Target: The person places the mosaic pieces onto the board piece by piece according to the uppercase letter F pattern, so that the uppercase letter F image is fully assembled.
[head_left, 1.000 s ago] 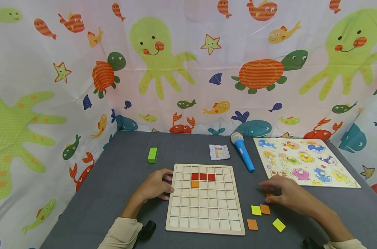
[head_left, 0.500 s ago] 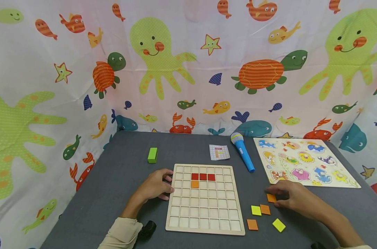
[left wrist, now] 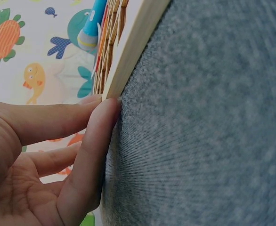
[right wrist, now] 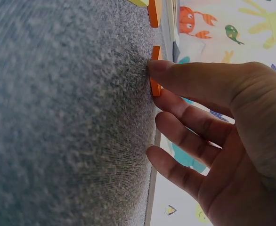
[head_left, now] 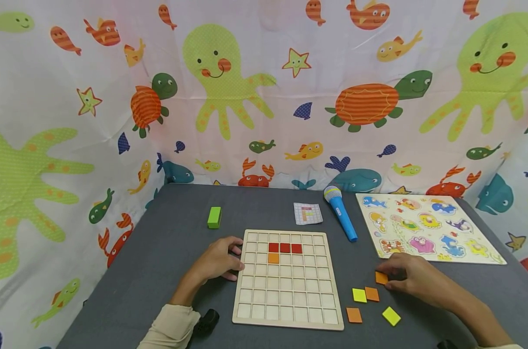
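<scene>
Grip of right hand (head_left: 421, 280) on orange tile (head_left: 381, 277), grip of left hand (head_left: 216, 260) on gridded board (head_left: 287, 326)

Soft, bright light fills the head view; grey cloth (left wrist: 213, 117) blurs in both wrist views.

- A blue microphone (head_left: 343, 215), lying down.
- A sea animal puzzle (head_left: 430, 231), right of the microphone.
- A gray table (head_left: 159, 271), under the microphone.
- A white curtain (head_left: 307, 29) with turtles and crabs, behind the microphone.
</scene>
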Demonstrator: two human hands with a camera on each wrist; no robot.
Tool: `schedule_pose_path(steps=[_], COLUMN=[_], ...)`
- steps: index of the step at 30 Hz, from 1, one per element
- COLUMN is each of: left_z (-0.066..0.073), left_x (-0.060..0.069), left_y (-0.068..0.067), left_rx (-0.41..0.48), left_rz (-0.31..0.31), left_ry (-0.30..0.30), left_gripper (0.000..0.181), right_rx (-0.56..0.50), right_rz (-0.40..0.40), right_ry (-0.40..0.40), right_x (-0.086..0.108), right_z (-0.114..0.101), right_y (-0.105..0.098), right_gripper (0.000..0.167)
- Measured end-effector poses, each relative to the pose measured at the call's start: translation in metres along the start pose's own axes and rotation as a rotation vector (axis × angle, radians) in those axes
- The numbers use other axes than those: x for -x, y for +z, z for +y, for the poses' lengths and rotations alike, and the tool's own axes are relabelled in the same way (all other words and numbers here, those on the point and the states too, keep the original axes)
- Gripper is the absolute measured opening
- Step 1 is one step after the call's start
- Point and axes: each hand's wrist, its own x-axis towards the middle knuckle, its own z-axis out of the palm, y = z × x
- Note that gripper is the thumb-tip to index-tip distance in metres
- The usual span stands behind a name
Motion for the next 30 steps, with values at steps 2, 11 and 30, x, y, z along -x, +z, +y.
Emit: schedule_pose_path(steps=[2, 11, 30], left_z=[0.000, 0.000, -0.002], left_x=[0.000, 0.000, 0.000], left_y=[0.000, -0.001, -0.001], left_rx=[0.003, 0.013, 0.022], left_rz=[0.000, -0.004, -0.006], left_ry=[0.000, 0.000, 0.002], left_gripper=[0.063, 0.064, 0.064], right_rx=[-0.002, 0.004, -0.037], right_rz=[-0.003, 0.025, 0.009], right_ry=[0.001, -0.024, -0.102], right_x=[0.000, -0.002, -0.029], right_z=[0.000, -0.005, -0.043], right_y=[0.000, 0.003, 0.015], right_gripper=[0.037, 0.035, 0.032])
